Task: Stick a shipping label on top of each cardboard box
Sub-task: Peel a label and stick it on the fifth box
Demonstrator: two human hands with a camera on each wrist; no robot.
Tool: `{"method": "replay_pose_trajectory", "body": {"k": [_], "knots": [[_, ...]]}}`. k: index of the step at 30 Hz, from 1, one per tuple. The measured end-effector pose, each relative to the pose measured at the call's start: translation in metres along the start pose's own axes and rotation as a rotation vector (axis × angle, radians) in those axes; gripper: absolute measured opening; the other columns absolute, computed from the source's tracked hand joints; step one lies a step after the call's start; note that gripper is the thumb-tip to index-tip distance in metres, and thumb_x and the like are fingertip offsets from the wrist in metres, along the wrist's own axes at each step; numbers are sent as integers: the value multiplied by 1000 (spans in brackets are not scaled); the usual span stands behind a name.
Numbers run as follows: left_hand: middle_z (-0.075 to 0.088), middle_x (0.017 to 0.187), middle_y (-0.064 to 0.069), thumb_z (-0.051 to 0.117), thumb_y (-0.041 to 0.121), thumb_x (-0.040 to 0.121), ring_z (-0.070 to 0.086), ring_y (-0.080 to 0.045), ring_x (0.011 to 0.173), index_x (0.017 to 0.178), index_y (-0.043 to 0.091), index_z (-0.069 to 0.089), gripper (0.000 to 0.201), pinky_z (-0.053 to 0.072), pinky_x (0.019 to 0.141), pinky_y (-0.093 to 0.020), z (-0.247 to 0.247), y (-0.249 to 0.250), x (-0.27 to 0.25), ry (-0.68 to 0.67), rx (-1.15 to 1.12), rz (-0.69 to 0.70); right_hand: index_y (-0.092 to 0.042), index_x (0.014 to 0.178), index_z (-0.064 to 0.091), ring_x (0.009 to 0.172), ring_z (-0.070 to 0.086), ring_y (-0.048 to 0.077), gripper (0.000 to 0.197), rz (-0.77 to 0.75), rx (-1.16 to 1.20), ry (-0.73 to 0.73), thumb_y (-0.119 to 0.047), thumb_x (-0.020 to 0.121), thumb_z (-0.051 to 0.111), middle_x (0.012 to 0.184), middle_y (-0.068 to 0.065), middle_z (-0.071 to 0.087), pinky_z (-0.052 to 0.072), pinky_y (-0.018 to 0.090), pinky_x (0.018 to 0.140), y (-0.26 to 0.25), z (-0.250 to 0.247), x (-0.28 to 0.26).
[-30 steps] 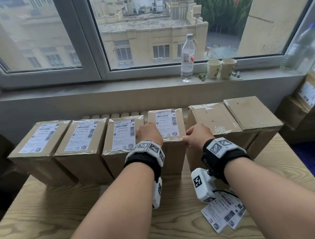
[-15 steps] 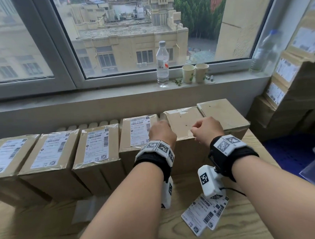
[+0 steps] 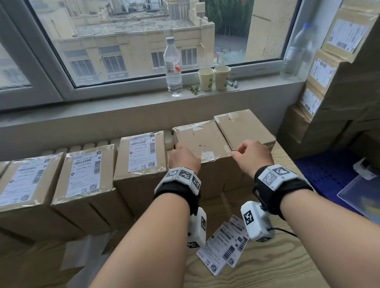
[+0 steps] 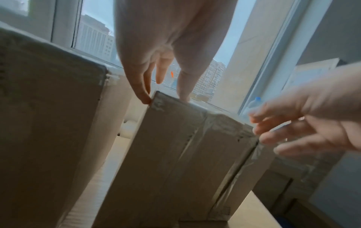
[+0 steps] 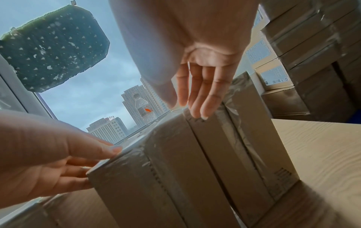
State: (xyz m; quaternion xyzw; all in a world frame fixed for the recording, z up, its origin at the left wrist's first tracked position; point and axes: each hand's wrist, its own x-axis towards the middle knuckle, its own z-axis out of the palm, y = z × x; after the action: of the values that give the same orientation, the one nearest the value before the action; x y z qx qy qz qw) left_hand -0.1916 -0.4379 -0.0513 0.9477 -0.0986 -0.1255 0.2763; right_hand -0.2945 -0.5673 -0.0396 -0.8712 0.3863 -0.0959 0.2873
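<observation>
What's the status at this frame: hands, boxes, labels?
Left hand touching the unlabelled box at its left corner, right hand empty at its right. Spare labels on the table. Nothing blocking.

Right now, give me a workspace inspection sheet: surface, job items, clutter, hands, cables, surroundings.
Surface: wooden table, boxes in a row along its far edge.
Job's things: labelled boxes left of the hands; bare box between the hands; second bare box to its right; loose shipping labels lying on the table.
Clutter: water bottle, two paper cups on the sill.
Grippers: left hand touches the bare box's left top edge; right hand at its right corner, holding nothing.
Cables: black cable from the right wrist camera.
Surroundings: window, stacked labelled boxes at right.
</observation>
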Motion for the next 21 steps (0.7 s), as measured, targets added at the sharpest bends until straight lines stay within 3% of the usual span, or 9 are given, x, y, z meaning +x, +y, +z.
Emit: {"method": "replay_pose_trajectory", "body": {"k": [4,7,9,13,16,19,21], "knots": [[58,126,-15,64,16,89,56,-31,117,130,4,38,50,45,88,-34,-2,-2,-7,-42,-23,-60,-18,88,55,88,56,24,14,34,-11,-27,-31,89,60,99,6,64,45,30,77,0,2,-4],[59,126,-15,68,16,85,58,-31,116,131,-1,41,56,47,91,-35,-3,-5,-14,-86,-35,-86,-15,107,60,100,62,28,31,66,13,-117,-37,85,63,109,8,65,53,39,86,2,8,-9],[63,121,-14,71,16,80,61,-30,112,127,-1,51,54,51,89,-34,-3,-7,-20,-104,-51,-80,-15,112,64,107,60,30,38,49,-35,-175,-42,85,61,115,8,66,50,34,88,3,10,-13],[68,111,-11,70,13,79,63,-28,104,113,1,64,37,53,88,-32,-6,-14,-31,-145,-175,-50,-14,103,68,106,60,31,35,34,-77,-161,-44,89,57,110,9,68,43,30,82,3,3,-22],[70,107,-14,66,9,78,65,-29,101,106,2,67,29,54,89,-35,-16,-17,-42,-155,-256,-50,-12,92,71,96,62,31,33,29,-53,-131,-42,88,58,97,9,69,40,27,75,2,-5,-30],[71,102,-12,64,9,76,65,-28,99,100,4,70,25,54,86,-34,-26,-20,-54,-129,-303,-42,-11,84,71,81,66,29,33,-6,-23,-124,-42,86,60,87,8,71,49,29,76,1,-8,-38],[71,98,-10,65,9,76,64,-26,95,96,5,72,22,51,75,-27,-32,-23,-62,-116,-330,-31,-12,81,70,79,69,29,33,-28,-5,-111,-44,84,61,85,7,72,56,36,80,0,-11,-43]]}}
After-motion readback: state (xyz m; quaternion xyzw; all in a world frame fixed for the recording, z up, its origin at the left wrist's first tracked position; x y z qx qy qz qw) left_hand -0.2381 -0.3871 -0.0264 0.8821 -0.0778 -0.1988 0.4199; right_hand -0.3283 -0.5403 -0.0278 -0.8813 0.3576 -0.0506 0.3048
